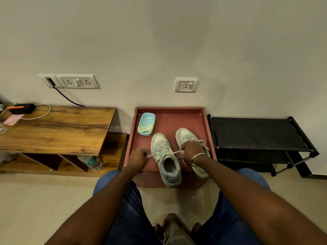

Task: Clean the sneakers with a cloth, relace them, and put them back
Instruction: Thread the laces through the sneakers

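item one: a pair of pale blue and cream sneakers stands on a red-brown tray-topped box (177,119) set against the wall (159,50). the first sneaker (160,143) sits left of centre, toe toward the wall, with its heel overhanging the box's front edge. the second sneaker (184,135) stands just beside it on the right, also toe to the wall. its rear half is largely hidden behind the right hand and wrist.

item two: the left hand (138,157) is curled into a fist left of the first sneaker, thumb and fingers pinching one end of the lace (159,155). the right hand (192,149) is curled likewise on the other side and grips the opposite end; a short tail of lace hangs below it. the lace runs taut between both hands, across the top eyelets of the first sneaker. bangles (197,156) ring the right wrist.

item three: a light blue dish (147,121) lies in the tray's far left corner, well apart from the hands. a crumpled yellowish cloth (146,129) lies in its near end.

item four: a wooden table (58,128) stands left of the box with a black charger (23,108) on top and a plastic water bottle (91,161) on its lower shelf. a black shoe rack (256,133) stands right of the box. socket plates (77,81) are fixed to the wall.
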